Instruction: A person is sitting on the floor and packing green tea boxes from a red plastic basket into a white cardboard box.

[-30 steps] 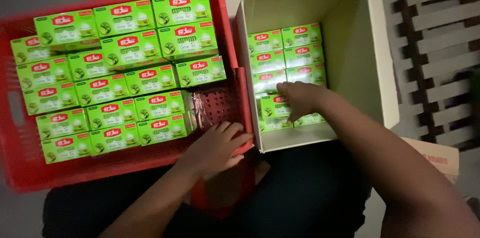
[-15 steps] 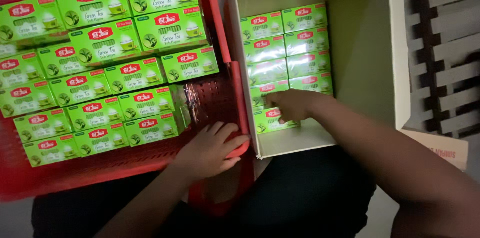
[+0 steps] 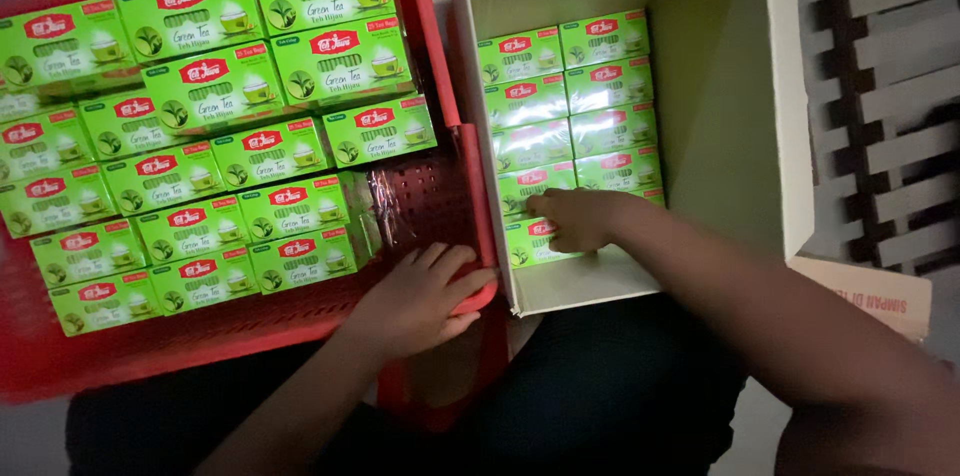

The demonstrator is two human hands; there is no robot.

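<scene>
On the left sits a red plastic crate [image 3: 60,366], its floor mostly covered with rows of green tea boxes [image 3: 215,86] wrapped in clear film, some stacked a layer higher toward the far side. A bare patch of perforated crate floor shows at the near right corner, with a loose bit of clear wrap beside it. The left hand [image 3: 420,296] lies flat there, fingers spread and holding nothing, resting over the crate's near right rim just beside the closest boxes. Right of the crate, touching it, stands an open cardboard carton [image 3: 720,86] with more green boxes packed in two columns against its left wall. The right hand [image 3: 575,218] reaches into it, fingers curled down onto the nearest green box [image 3: 530,241] at the front of the left column; whether it truly grips, I cannot tell. Farther right lies a slatted pallet [image 3: 890,86].
</scene>
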